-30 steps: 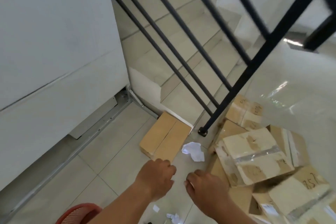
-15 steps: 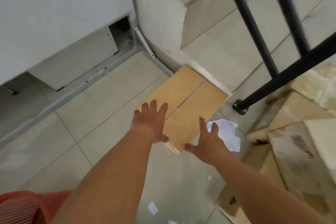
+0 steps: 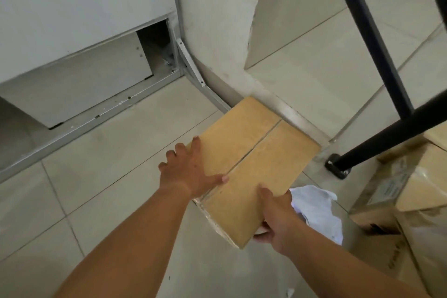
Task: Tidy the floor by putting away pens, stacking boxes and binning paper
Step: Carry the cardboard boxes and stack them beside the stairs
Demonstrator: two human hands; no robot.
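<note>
A flat brown cardboard box (image 3: 256, 152) lies on the tiled floor against the bottom stair. My left hand (image 3: 191, 172) grips its left edge, thumb laid across the top and fingers over the side. My right hand (image 3: 278, 218) grips the near right corner, thumb on top and fingers curled under the edge. A crumpled white paper (image 3: 319, 210) lies on the floor just right of my right hand, partly hidden behind it.
A pile of taped cardboard boxes (image 3: 411, 201) stands at the right. A black railing post (image 3: 367, 150) is bolted to the floor behind the box. The stairs (image 3: 302, 63) rise beyond. A white wall panel with a gap (image 3: 154, 46) is at the left. A paper scrap (image 3: 289, 292) lies near the bottom edge.
Both hands reached forward from in front of me and took hold of the flat box at its left edge and near right corner. The view moved closer and lower.
</note>
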